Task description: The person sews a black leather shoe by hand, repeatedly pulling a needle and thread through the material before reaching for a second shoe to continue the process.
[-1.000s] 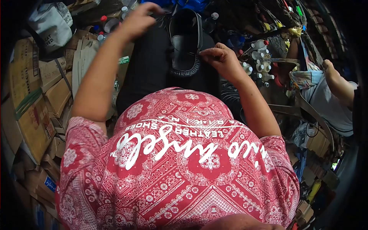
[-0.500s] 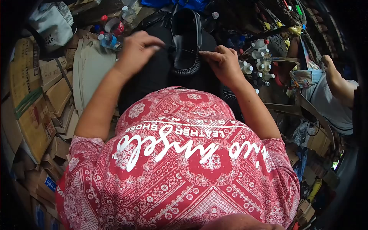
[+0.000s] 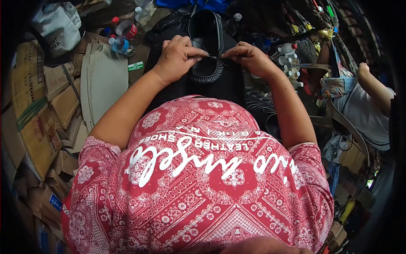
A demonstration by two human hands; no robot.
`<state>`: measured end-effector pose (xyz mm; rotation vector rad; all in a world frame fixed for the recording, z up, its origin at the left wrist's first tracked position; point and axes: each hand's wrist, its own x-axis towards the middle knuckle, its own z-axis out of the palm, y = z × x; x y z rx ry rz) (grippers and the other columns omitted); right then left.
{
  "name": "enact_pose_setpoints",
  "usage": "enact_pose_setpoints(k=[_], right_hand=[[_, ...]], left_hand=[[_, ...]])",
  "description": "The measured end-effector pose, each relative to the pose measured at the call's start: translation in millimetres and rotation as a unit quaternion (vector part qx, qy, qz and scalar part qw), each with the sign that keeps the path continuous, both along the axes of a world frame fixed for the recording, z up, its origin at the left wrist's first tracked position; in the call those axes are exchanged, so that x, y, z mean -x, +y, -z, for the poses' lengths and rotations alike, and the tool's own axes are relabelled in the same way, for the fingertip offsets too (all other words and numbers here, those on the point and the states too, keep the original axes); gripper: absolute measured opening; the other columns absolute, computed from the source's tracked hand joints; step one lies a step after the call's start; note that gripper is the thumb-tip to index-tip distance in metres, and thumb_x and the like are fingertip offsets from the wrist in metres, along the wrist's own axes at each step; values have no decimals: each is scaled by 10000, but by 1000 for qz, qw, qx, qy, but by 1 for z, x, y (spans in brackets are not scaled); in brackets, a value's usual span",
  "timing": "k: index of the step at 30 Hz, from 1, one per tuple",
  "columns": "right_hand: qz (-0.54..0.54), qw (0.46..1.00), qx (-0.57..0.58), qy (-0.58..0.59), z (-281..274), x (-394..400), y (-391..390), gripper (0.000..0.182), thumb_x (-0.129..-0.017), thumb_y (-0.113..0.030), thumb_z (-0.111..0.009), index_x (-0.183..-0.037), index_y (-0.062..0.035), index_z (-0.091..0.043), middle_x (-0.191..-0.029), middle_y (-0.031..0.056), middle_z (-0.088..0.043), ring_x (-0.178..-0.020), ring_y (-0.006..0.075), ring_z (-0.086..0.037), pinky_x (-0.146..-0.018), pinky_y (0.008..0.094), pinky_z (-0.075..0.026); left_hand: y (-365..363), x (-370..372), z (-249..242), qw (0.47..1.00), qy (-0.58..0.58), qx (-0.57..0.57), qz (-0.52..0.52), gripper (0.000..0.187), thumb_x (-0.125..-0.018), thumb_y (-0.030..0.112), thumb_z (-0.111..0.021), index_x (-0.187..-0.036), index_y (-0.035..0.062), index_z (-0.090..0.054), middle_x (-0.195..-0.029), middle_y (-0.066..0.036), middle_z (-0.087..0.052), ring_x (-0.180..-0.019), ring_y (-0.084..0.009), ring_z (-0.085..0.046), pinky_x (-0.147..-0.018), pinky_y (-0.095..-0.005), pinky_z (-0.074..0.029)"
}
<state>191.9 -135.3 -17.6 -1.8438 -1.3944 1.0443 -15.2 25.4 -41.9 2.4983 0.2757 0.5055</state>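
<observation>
One red-and-white patterned shirt [image 3: 203, 211] fills the near part of my feed, its white lettering reading upside down from where I watch. Past it I see black trousers [image 3: 231, 86], and on the lap lies a black shoe [image 3: 207, 77], its open top towards me and its gathered edge nearest the shirt. The left hand [image 3: 175, 58] comes in from one side, thumb and forefinger drawn close together over the shoe's opening; a thin dark line runs by the fingertips, and on my screen I cannot tell whether they are clamped on it. The right hand [image 3: 253, 60] faces it from the other side, thumb and forefinger brought in to the shoe's rim; whether they grip the rim or something fine, I cannot tell either. The two hands are apart, with a narrow gap between their fingertips. Beyond the left arm I have pale curved sheets [image 3: 103, 80], a green label [image 3: 136, 66] and a blue-labelled bottle [image 3: 120, 45]; further out stands brown cardboard [image 3: 29, 127]. Off to the right sit clustered bottles [image 3: 287, 59], and past them another person's arm [image 3: 376, 91]. At the far edge, blue plastic [image 3: 211, 4] lies above the shoe, with a whitish bag [image 3: 57, 29] away to the left.
</observation>
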Motion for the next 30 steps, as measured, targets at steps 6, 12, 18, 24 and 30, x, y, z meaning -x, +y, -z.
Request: enact_pose_setpoints(k=[6,12,18,24,30], right_hand=[[-22,999,-18,-13,8,-7,4,271,-835,0,-598,-1013,-164,-722,-852,28,-538,-842,160,-543,-791,271,-447],[-7,999,-3,36,12,-8,1,281,-832,-9,-605,-1039,-160,-721,-823,15,-511,-817,147,-509,-793,260,-429],[-24,998,6,60,16,-13,4,283,-828,-31,-620,-1063,-155,-716,-809,10,-506,-812,143,-498,-793,261,-423],[9,998,20,62,4,1,-4,287,-826,-25,-638,-1094,-111,-693,-914,13,-599,-883,115,-573,-819,253,-462],[90,972,47,212,12,7,-6,285,-846,-45,-652,-1130,-50,-652,-998,7,-657,-921,76,-596,-853,233,-473]], left_hand=[[-1,-2,4,1000,15,-1,-3,231,-737,140,-709,-939,247,-736,-751,20,-462,-797,-164,-466,-784,-330,-317],[-6,-3,4,1000,15,9,-1,179,-755,178,-704,-924,228,-735,-720,28,-492,-794,-155,-480,-803,-331,-308],[-5,-13,5,999,39,19,-3,149,-757,207,-712,-903,223,-735,-720,30,-524,-804,-150,-498,-811,-333,-312],[-5,-11,-18,999,20,-3,26,174,-757,196,-714,-930,207,-730,-734,30,-566,-850,-157,-518,-829,-345,-318],[-14,-6,-6,992,88,75,-49,244,-743,197,-721,-987,196,-718,-791,37,-640,-911,-151,-529,-870,-365,-300]])
